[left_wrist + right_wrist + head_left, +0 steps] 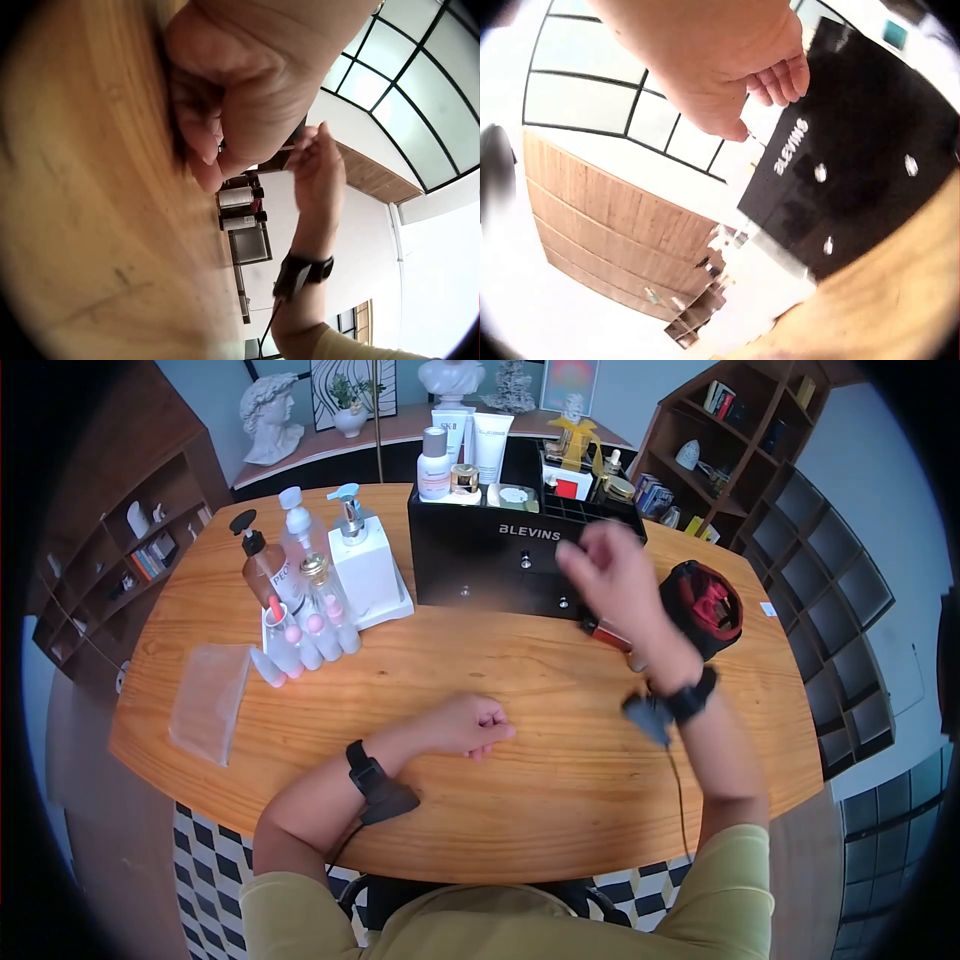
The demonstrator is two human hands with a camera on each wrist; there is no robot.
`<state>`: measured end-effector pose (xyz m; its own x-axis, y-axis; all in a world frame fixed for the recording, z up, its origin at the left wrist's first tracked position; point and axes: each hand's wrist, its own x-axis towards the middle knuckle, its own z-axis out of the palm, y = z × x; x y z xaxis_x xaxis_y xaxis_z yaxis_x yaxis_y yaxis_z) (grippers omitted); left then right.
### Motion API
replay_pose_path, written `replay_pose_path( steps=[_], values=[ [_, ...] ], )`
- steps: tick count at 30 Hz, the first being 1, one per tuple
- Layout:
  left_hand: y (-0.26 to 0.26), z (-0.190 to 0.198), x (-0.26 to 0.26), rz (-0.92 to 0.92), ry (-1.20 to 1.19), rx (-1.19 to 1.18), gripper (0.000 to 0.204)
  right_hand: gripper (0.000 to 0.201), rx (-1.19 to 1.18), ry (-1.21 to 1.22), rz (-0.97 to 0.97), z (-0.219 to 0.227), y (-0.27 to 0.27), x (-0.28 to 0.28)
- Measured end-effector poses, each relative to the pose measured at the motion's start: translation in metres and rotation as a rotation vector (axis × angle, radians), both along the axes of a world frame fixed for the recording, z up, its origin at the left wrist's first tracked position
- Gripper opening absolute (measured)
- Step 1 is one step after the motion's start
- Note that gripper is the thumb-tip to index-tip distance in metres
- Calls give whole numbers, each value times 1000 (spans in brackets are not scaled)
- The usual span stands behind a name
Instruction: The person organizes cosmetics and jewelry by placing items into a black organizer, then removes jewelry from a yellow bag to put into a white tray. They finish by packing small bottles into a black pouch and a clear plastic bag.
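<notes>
Cosmetics box [455, 550] stood on the surface [560, 790], long side crosswise, beyond both hands. Its right half lay nearest the right hand [612, 575] — grip apart, nothing visible inside. The left hand [462, 725] rested nearer the person, fingers loosely curled.

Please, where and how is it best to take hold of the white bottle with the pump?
I would grip the boxy body of the white bottle, below its pump, across both flat sides. Probably come from the near side: it stands upright, with the gold-capped bottle and black organizer beside it.
</notes>
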<state>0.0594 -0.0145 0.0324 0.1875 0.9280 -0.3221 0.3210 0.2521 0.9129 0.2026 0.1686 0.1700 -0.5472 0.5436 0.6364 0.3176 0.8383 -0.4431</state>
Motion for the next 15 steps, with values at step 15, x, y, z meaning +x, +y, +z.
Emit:
replay_pose_path(
  steps=[15],
  values=[
    [1, -4, 1, 24, -21, 7, 28, 71, 22, -301, -548, 54, 122, -135]
  ],
)
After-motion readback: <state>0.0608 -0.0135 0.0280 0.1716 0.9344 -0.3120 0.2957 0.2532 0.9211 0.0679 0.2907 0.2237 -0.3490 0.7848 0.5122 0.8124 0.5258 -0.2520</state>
